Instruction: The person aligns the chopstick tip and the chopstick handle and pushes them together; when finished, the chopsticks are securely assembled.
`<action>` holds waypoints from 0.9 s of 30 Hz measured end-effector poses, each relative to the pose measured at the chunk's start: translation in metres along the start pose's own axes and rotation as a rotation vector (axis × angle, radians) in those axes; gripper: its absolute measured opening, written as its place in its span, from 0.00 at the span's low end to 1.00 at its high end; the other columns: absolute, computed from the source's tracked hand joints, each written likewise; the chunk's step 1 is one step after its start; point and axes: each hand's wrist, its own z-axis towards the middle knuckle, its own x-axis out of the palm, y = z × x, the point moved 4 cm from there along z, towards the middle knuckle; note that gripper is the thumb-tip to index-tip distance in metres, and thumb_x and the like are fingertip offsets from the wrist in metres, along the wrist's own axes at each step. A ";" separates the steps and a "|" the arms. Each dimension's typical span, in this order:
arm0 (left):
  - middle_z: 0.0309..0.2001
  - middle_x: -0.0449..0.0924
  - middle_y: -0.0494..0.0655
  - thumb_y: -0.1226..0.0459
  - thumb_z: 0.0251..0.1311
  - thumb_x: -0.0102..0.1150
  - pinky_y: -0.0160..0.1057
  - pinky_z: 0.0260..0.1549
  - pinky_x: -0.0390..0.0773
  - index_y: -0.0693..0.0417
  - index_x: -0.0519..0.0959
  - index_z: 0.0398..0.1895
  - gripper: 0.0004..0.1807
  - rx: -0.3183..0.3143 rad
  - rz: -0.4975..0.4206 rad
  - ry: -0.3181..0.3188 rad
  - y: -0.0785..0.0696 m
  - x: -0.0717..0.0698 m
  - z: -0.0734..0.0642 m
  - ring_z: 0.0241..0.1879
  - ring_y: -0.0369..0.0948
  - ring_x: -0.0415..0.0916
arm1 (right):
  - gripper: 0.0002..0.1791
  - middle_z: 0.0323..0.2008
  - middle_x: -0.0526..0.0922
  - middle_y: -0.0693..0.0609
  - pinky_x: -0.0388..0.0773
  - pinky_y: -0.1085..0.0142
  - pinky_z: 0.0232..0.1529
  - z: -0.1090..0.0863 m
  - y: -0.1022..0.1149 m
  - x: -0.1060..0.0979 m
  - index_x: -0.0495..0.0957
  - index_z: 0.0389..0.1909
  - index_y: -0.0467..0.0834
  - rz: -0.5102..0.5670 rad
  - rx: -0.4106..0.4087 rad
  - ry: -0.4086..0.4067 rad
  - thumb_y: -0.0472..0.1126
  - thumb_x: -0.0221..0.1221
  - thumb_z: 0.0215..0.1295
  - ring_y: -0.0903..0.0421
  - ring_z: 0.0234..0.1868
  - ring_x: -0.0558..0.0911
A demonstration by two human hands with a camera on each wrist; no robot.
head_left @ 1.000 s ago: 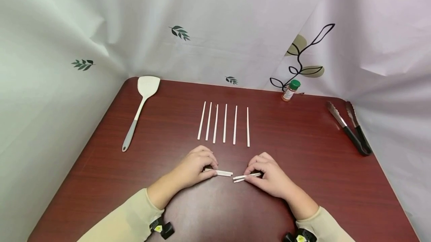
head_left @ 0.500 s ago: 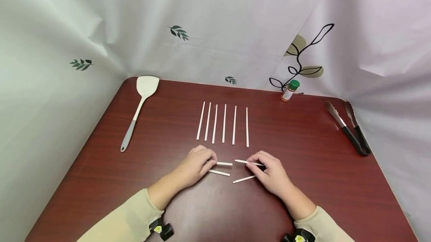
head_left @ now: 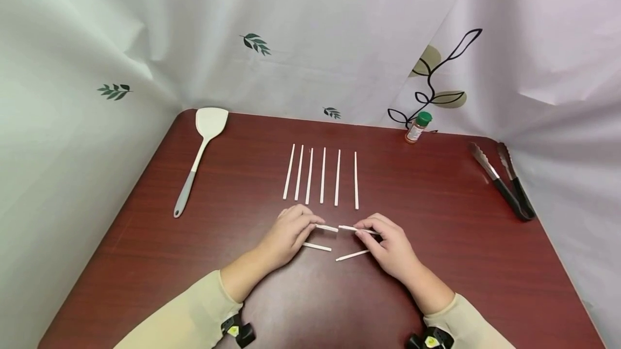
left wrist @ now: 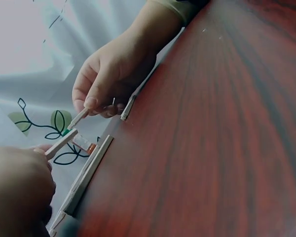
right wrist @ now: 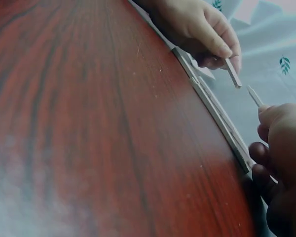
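My left hand pinches a short white chopstick half between thumb and fingers. Its blunt, square end points right. Facing it, my right hand pinches another chopstick half, whose end narrows to a thin tip in the right wrist view. The two ends are nearly in line with a small gap between them, and both pieces are raised above the table in the wrist views. On the tabletop below, a second blunt half lies partly under my left hand, and a second thin-tipped half beside my right.
Several long white chopsticks lie in a row beyond the hands on the dark red table. A white spatula is at the left, a green-capped spice bottle at the back, tongs at the right. Curtains surround the table.
The paired halves have been separated: one of each pair stays on the table, the other is lifted. My left hand has shifted right and the held ends have come closer together.
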 end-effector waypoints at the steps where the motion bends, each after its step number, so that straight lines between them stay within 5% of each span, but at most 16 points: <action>1: 0.44 0.81 0.43 0.69 0.72 0.62 0.48 0.49 0.75 0.50 0.87 0.52 0.11 -0.001 -0.016 -0.009 0.000 0.000 0.000 0.46 0.42 0.78 | 0.14 0.39 0.86 0.61 0.76 0.73 0.44 0.000 0.000 0.000 0.87 0.43 0.50 0.003 0.000 -0.001 0.28 0.71 0.65 0.62 0.40 0.83; 9: 0.45 0.84 0.45 0.73 0.72 0.62 0.41 0.47 0.81 0.53 0.89 0.52 0.12 -0.071 -0.188 -0.084 0.007 0.000 -0.003 0.46 0.40 0.82 | 0.14 0.39 0.85 0.60 0.77 0.68 0.40 0.001 0.004 0.000 0.86 0.43 0.50 0.008 -0.028 -0.018 0.27 0.71 0.65 0.61 0.38 0.81; 27: 0.39 0.83 0.39 0.74 0.69 0.65 0.37 0.40 0.79 0.55 0.91 0.49 0.12 -0.103 -0.209 -0.108 0.006 0.000 -0.003 0.39 0.36 0.78 | 0.13 0.39 0.85 0.61 0.77 0.69 0.40 0.000 0.001 0.000 0.86 0.42 0.49 0.022 0.022 -0.008 0.27 0.71 0.65 0.61 0.38 0.82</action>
